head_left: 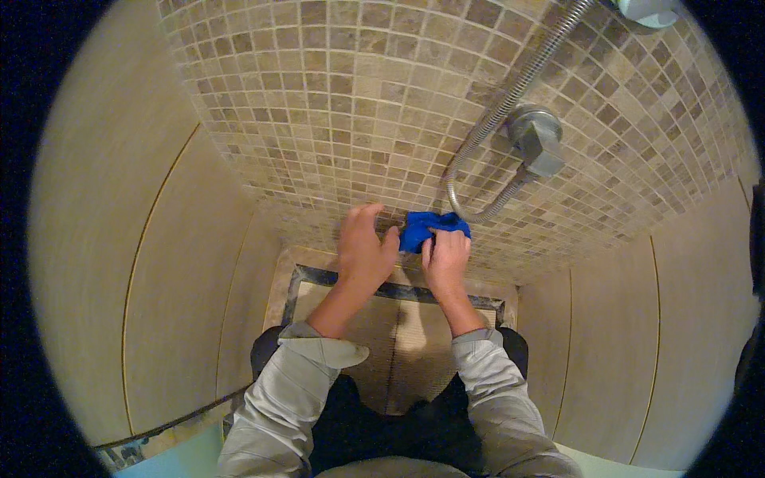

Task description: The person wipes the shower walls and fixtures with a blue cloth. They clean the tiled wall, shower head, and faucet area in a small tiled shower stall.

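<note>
Clearly both bare hands meet at the foot of a mosaic wall of small beige and brown square tiles (343, 103), where a crumpled bright blue cloth (426, 227) is pressed against the lowest rows. The right hand (446, 259) has its fingers (445, 240) curled over the near edge of the cloth, gripping a fold of it, while the left hand (362, 251) sits just to the left with its fingers (362, 217) spread fairly wide and laid flat on the tiles, its thumb touching the left side of the cloth but not closed on anything. Just to the right and farther up the wall, a ribbed metal shower hose (498, 119) loops down close to the cloth and runs back up to a grey metal wall fitting (535, 139). Below the hands lies a pale shower floor (382, 334) edged by a dark frame, with large smooth beige wall panels (151, 263) on the left and right. The cloth looks soft, light and limp, probably damp, so it should bunch and fold readily; a bunched handful through its middle would likely give a surer hold than a loose corner, which may slip over the glazed tiles.
</note>
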Action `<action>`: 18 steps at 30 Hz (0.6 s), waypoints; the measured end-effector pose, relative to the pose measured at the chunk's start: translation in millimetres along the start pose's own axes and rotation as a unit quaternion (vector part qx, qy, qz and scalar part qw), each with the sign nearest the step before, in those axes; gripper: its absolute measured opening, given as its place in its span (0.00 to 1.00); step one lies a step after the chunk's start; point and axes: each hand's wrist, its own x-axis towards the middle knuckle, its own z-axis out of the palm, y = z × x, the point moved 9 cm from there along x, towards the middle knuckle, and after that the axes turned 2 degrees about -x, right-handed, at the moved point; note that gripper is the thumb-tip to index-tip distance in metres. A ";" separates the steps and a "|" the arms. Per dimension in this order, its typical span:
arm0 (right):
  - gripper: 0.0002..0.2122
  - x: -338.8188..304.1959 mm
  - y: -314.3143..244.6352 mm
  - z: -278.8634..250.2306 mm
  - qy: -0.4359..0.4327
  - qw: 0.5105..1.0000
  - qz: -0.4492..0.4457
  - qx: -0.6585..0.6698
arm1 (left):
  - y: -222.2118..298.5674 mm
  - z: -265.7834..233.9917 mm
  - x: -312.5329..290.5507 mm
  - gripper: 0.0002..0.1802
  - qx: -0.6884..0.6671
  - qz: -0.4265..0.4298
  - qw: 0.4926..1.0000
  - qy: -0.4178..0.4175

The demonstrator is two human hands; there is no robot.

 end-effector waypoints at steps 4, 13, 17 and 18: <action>0.10 36.5 -35.6 -23.4 0.099 0.994 0.007 0.044 | -11.5 -4.4 -0.3 0.17 -0.105 -0.072 0.991 0.045; 0.11 163.6 -155.2 -99.9 0.250 0.959 -0.055 0.124 | -36.4 2.9 -3.6 0.11 -0.474 -0.129 0.861 0.131; 0.15 178.3 -154.5 -118.9 0.252 0.963 -0.047 0.087 | -23.6 3.7 1.0 0.12 -0.449 -0.129 0.879 0.096; 0.17 171.4 -152.6 -118.3 0.251 0.965 -0.039 0.071 | -24.9 1.5 3.3 0.12 -0.437 -0.124 0.886 0.094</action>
